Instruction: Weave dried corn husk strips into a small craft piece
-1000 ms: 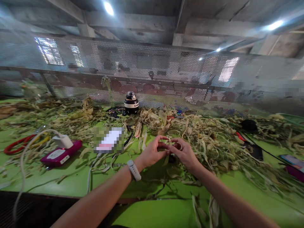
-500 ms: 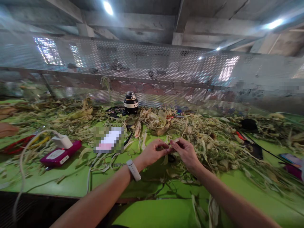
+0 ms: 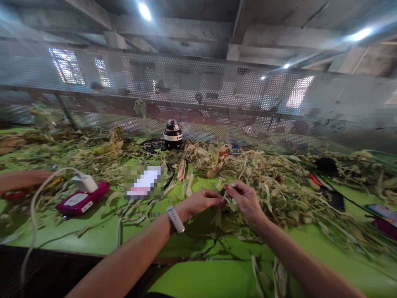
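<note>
Head camera view: the right hand (image 3: pixel 243 200) has its thumb and fingertips pinched together on a pale dried leaf strip (image 3: pixel 228 200), just above the near middle of the green table (image 3: pixel 198 279). The left hand (image 3: pixel 201 203) meets it from the left, fingertips close together at the same spot; whether they clamp the strip too, I cannot tell. A loose heap of dried leaves (image 3: pixel 288 194) lies just beyond and to the right. The strip should handle as very light, limp and brittle at dry edges, so a gentle thumb-and-finger hold along its thicker part looks safest.

Far off, a black container (image 3: pixel 173 140) carries a cream band with lettering that seems to start "EN"; the rest is out of sight. On the left, a purple power strip (image 3: pixel 82 200) bears a white label (image 3: pixel 74 199), too small to read. The phone (image 3: pixel 144 182) screen is pixelated.
</note>
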